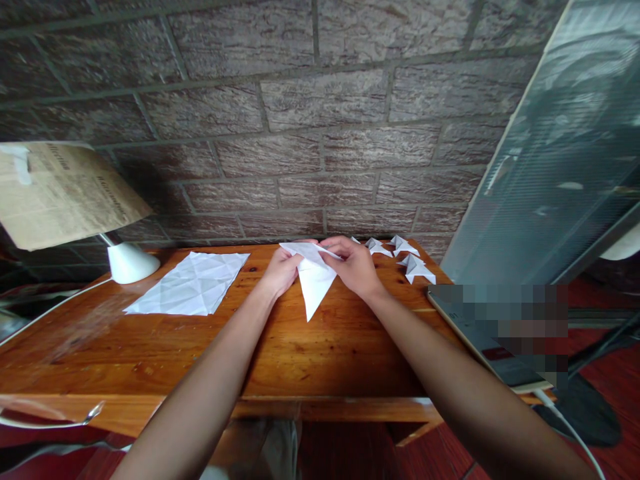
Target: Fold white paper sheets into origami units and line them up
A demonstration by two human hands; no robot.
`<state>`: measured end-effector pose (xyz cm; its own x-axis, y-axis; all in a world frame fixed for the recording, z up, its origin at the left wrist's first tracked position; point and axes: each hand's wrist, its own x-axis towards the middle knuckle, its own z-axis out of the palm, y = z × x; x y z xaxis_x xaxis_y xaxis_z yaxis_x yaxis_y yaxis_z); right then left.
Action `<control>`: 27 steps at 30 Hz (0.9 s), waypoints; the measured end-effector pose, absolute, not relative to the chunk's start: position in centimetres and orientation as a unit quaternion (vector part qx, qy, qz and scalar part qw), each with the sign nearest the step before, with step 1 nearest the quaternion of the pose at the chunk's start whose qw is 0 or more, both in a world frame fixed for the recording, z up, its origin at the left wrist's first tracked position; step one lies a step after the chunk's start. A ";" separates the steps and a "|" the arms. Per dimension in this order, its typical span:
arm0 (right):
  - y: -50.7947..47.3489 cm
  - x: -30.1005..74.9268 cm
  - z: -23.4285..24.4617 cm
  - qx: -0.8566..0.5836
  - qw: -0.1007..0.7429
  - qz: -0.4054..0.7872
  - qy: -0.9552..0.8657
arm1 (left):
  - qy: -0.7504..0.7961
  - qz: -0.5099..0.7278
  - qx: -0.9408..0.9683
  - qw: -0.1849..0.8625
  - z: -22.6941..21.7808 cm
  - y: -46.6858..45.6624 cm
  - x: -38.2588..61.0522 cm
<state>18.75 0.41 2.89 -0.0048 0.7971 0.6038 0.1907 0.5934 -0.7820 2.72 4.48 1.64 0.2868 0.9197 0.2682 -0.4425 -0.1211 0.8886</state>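
Head view: the person's left hand [281, 272] and right hand [355, 265] both pinch a folded white paper [315, 283] over the middle of the wooden table [325, 363], its point toward the near edge; creased sheets [193, 283] lie left, small folded pieces [417, 269] far and right.

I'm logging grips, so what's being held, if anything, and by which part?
A folded white paper piece, pointed below, held at its wider upper part by the left hand and right hand.

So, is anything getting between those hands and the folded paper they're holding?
Nothing visible: the left hand and right hand both hold the folded paper directly. The flat, creased paper lies apart, off to the left.
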 end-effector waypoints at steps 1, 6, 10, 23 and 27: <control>0.4 18.7 2.9 -0.371 0.598 0.245 -0.667 | 0.232 0.549 0.507 0.622 1.6 4.5 2.7; 0.1 18.6 3.1 -0.376 0.592 0.235 -0.673 | 0.241 0.554 0.497 0.622 1.8 4.0 3.2; 0.0 18.6 3.1 -0.373 0.583 0.223 -0.686 | 0.251 0.558 0.493 0.618 1.9 3.7 3.4; 0.1 18.7 2.9 -0.383 0.571 0.231 -0.689 | 0.245 0.524 0.542 0.610 1.3 4.4 2.4; 0.3 18.8 2.9 -0.387 0.575 0.234 -0.681 | 0.245 0.534 0.535 0.606 1.1 4.3 2.8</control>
<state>18.77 0.26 2.85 -0.0379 0.7973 0.6024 0.2578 0.5902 -0.7650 2.77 4.32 1.12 0.3089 0.9103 0.2756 -0.3862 -0.1447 0.9110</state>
